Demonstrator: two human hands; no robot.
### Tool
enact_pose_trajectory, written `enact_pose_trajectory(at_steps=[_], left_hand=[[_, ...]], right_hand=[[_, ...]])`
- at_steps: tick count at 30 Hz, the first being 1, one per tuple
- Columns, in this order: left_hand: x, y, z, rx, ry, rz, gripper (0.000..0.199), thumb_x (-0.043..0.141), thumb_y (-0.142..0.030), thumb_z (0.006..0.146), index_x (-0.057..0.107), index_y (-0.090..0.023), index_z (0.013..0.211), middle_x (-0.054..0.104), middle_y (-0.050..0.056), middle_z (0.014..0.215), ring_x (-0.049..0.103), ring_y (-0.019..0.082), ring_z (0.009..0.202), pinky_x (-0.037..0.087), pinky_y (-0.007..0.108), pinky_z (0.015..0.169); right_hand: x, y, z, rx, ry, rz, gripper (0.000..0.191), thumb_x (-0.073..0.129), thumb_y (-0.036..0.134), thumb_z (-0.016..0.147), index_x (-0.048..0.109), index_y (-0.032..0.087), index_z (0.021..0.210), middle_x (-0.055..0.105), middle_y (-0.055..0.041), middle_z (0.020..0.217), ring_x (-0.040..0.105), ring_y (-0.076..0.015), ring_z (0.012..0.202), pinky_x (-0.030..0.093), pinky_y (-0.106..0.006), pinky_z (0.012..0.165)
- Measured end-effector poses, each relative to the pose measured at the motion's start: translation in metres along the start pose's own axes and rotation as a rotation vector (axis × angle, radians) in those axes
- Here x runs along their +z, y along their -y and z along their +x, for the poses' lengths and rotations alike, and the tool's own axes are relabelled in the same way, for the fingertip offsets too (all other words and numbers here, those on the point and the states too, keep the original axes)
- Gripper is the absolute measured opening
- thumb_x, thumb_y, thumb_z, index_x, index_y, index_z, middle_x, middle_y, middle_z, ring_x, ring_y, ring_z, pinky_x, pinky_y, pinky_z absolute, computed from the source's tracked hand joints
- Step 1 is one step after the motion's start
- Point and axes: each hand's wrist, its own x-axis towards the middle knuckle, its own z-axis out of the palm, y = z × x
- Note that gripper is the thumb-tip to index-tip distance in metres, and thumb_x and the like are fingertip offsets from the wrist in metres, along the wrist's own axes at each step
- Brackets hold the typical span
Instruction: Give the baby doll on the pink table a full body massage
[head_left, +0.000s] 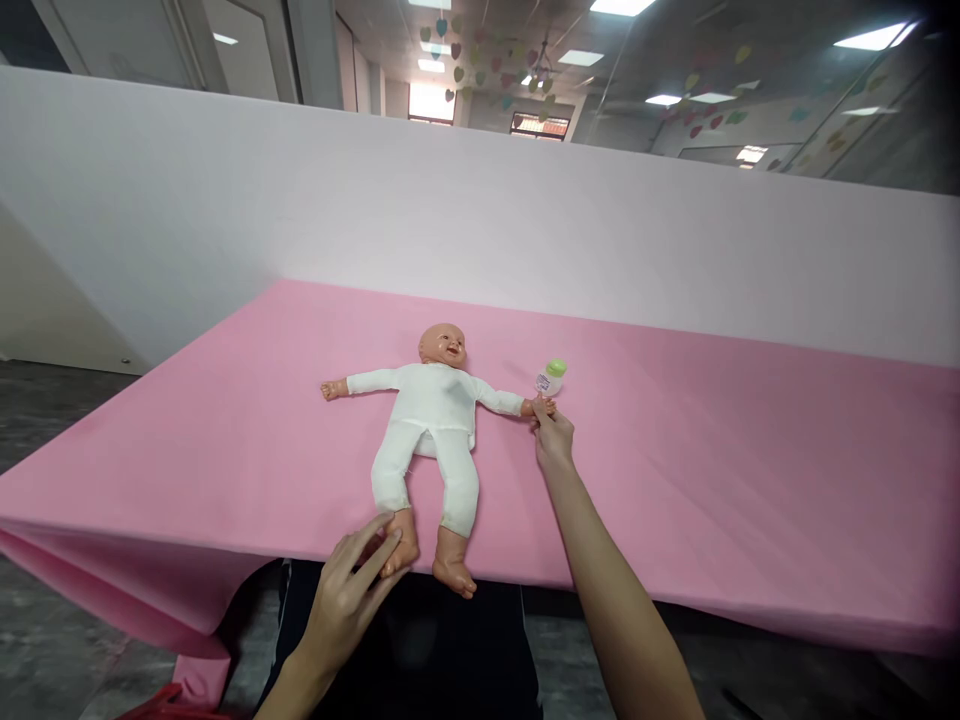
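Note:
A baby doll [435, 400] in white clothes lies face up on the pink tablecloth, its arms spread and its feet at the table's front edge. My left hand [349, 590] rests its spread fingers against the doll's foot on the left. With my right hand [553, 430] I pinch the doll's small hand on the right between thumb and fingers. Just beyond that hand is a small clear bottle [550, 380] with a green cap, tilted, with print on its side.
The pink-covered table [712, 480] stretches wide to both sides. A white partition [480, 220] stands along its far edge. The cloth hangs down at the front left, near something red [169, 705] on the floor.

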Motion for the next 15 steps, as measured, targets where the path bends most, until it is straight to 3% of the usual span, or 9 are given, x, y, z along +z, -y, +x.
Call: enact_pose_trajectory(at_steps=[6,8,11,13,15], left_hand=[[-0.02,-0.008,0.0,-0.425,-0.084,-0.328,0.033,0.083,-0.028,0.081,0.081,-0.029,0.114,0.073,0.009,0.13,0.07,0.035,0.12,0.058,0.05,0.106],[-0.029,-0.011,0.003,-0.571,-0.132,-0.391,0.032,0.086,-0.031,0.078,0.082,-0.026,0.109,0.073,0.011,0.13,0.066,0.036,0.125,0.058,0.048,0.104],[-0.034,-0.013,0.007,-0.727,-0.188,-0.568,0.043,0.092,-0.035,0.071,0.08,-0.023,0.11,0.069,0.014,0.136,0.072,0.037,0.112,0.067,0.039,0.076],[-0.034,-0.01,0.01,-0.786,-0.249,-0.741,0.048,0.093,-0.039,0.068,0.077,-0.022,0.11,0.065,0.015,0.142,0.076,0.029,0.087,0.06,0.029,0.052],[-0.032,-0.006,0.014,-0.818,-0.329,-0.889,0.052,0.094,-0.041,0.068,0.076,-0.023,0.112,0.063,0.014,0.144,0.071,0.017,0.07,0.053,0.022,0.044]], right_hand=[[0.001,-0.003,-0.001,-0.012,-0.029,0.098,0.052,0.094,0.054,0.052,0.061,0.018,0.07,0.049,0.0076,0.059,0.041,-0.0069,0.052,0.035,-0.023,0.047],[0.001,-0.003,-0.001,-0.027,-0.026,0.108,0.053,0.093,0.056,0.054,0.061,0.018,0.072,0.049,0.0075,0.06,0.041,-0.0069,0.052,0.034,-0.022,0.047],[0.002,-0.001,-0.003,-0.034,-0.014,0.097,0.054,0.091,0.059,0.058,0.061,0.019,0.079,0.05,0.0077,0.061,0.043,-0.007,0.051,0.036,-0.021,0.046],[0.004,0.002,-0.005,-0.02,-0.001,0.096,0.057,0.088,0.063,0.062,0.06,0.02,0.088,0.054,0.0073,0.064,0.049,-0.0081,0.052,0.039,-0.021,0.046],[0.005,0.004,-0.009,0.007,0.009,0.098,0.06,0.085,0.066,0.066,0.057,0.022,0.096,0.059,0.0062,0.068,0.057,-0.0101,0.054,0.042,-0.021,0.047]])
